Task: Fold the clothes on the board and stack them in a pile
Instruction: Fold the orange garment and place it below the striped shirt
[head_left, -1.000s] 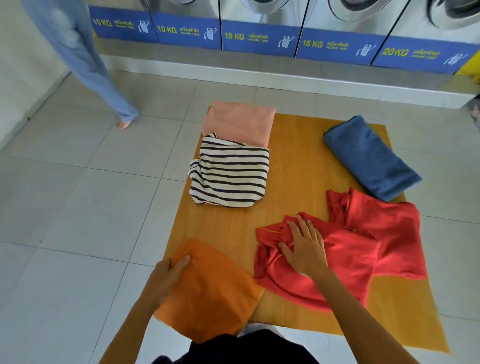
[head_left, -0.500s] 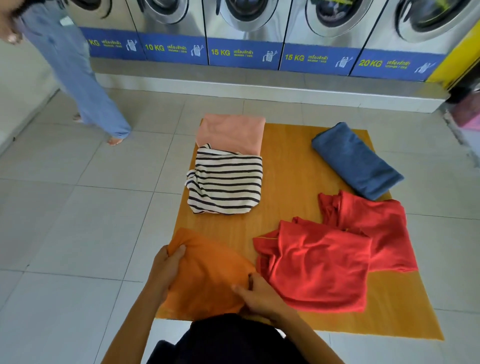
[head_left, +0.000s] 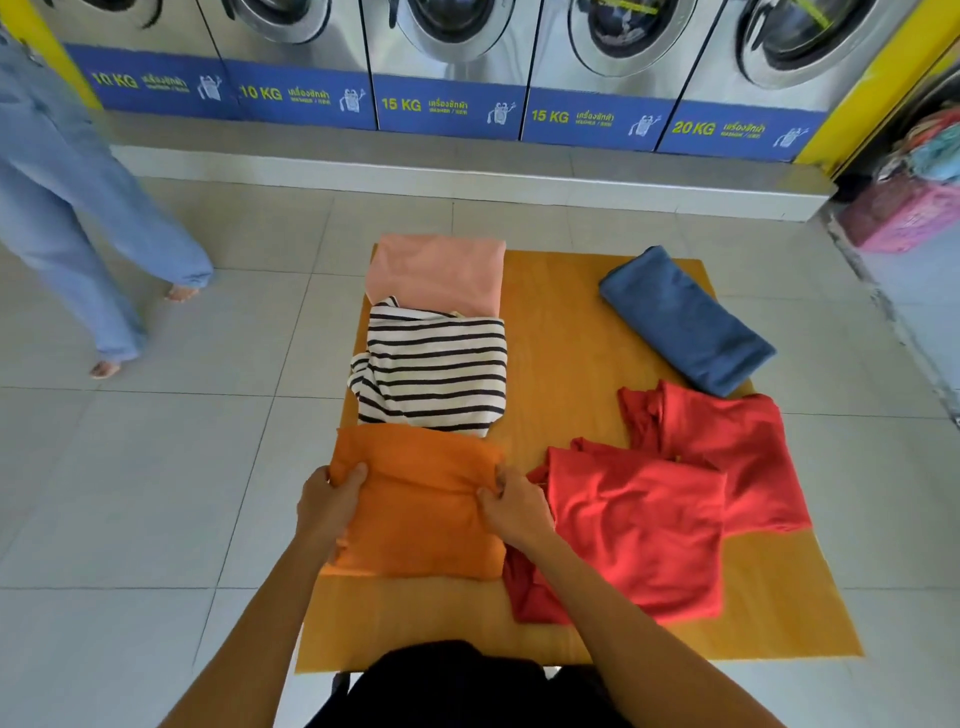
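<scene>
A folded orange garment (head_left: 421, 504) lies on the near left of the wooden board (head_left: 561, 332). My left hand (head_left: 330, 501) grips its left edge and my right hand (head_left: 511, 506) grips its right edge. Its far edge touches a folded black-and-white striped shirt (head_left: 434, 371), and a folded pink garment (head_left: 439, 273) lies beyond that. Two unfolded red garments (head_left: 639, 525) (head_left: 727, 447) are spread on the right half of the board. A folded blue garment (head_left: 685, 322) rests at the far right corner.
A row of washing machines (head_left: 452, 67) on a raised step lines the far wall. A person in light blue trousers (head_left: 67, 208) walks on the tiled floor at the left. A pink basket (head_left: 904, 213) with laundry stands at the far right.
My right hand left the red garment and took the orange garment's right edge. Both hands moved the orange garment forward on the board, up against the striped shirt.
</scene>
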